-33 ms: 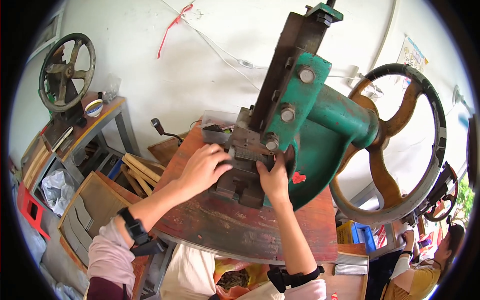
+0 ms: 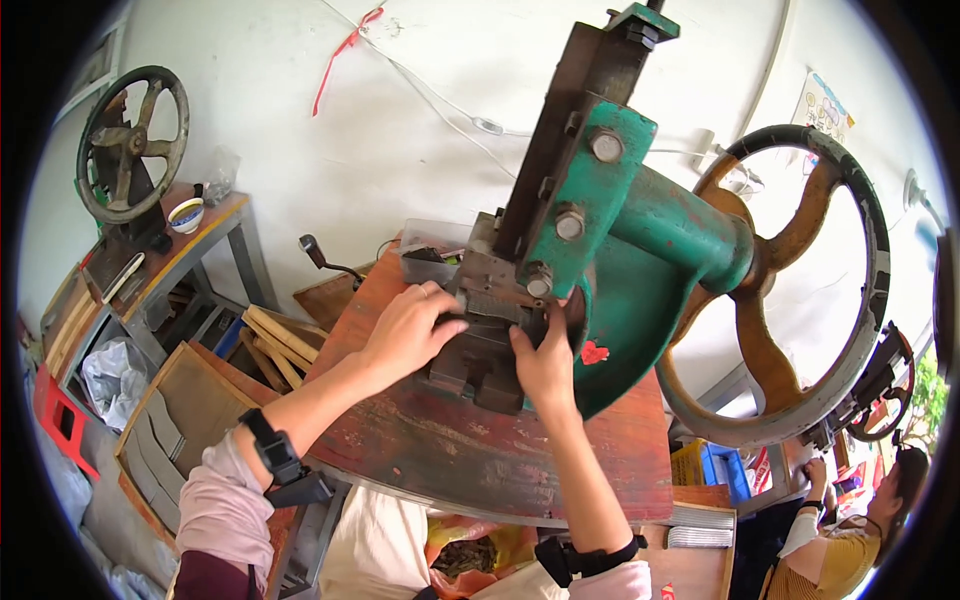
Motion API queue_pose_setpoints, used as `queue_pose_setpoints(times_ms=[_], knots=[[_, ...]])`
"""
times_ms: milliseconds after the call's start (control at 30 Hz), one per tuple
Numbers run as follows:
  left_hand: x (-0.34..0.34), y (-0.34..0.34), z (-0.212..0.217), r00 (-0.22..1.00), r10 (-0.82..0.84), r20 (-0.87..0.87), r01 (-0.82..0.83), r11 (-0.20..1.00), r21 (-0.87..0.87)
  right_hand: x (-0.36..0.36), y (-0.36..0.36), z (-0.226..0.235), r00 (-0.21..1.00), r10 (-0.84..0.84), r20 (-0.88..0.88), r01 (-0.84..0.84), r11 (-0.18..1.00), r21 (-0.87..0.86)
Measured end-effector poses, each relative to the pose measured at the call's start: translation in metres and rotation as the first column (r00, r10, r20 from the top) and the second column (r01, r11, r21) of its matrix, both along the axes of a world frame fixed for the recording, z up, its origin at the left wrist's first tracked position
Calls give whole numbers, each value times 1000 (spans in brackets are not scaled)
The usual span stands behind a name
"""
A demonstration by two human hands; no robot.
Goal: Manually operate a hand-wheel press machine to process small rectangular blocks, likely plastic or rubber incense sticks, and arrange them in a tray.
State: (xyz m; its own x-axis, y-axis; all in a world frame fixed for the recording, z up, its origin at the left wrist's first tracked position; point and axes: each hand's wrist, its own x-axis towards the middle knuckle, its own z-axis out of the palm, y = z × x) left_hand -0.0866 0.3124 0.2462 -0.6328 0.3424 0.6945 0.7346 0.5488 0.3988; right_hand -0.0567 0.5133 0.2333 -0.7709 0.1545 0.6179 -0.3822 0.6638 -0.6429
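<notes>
My left hand [image 2: 405, 335] lies flat over the left side of the dark die block [image 2: 478, 362], fingers stretched out and close together, tips resting against the ribbed metal piece [image 2: 498, 305] on top of it. The palm covers what is beneath, so I cannot tell whether I grip anything there. My right hand [image 2: 545, 365] comes up from below on the block's right side, fingers curled loosely against its front and upper edge, the thumb up near the press's ram [image 2: 540, 280]. It touches the block; whether it pinches something small I cannot tell.

The block sits on the worn red table [image 2: 480, 460], right under the green press [image 2: 620, 260], which leans up and to the right. A big flywheel [image 2: 790, 290] with orange spokes stands at the press's right end. Behind the block, at the table's back edge, is a clear plastic box [image 2: 430, 255].

Both my wrists carry black bands. To my left, a grey bench [image 2: 215, 235] bears a smaller handwheel [image 2: 130, 145] and a little bowl [image 2: 186, 215]. Wooden sticks [image 2: 280, 340] lean between bench and table. In the lower right corner another person [image 2: 850, 540] in a yellow top is at work, well apart from me.
</notes>
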Motion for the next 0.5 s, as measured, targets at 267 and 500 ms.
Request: queue_pose_setpoints(times_ms=[267,500], knots=[[-11,19,10,934,220,283,-122,938,-324,137,53,-65,992,-27,120,12,992,123],[-9,21,16,876,253,410,-83,917,-389,147,69,-75,972,-81,219,132,965,-229]])
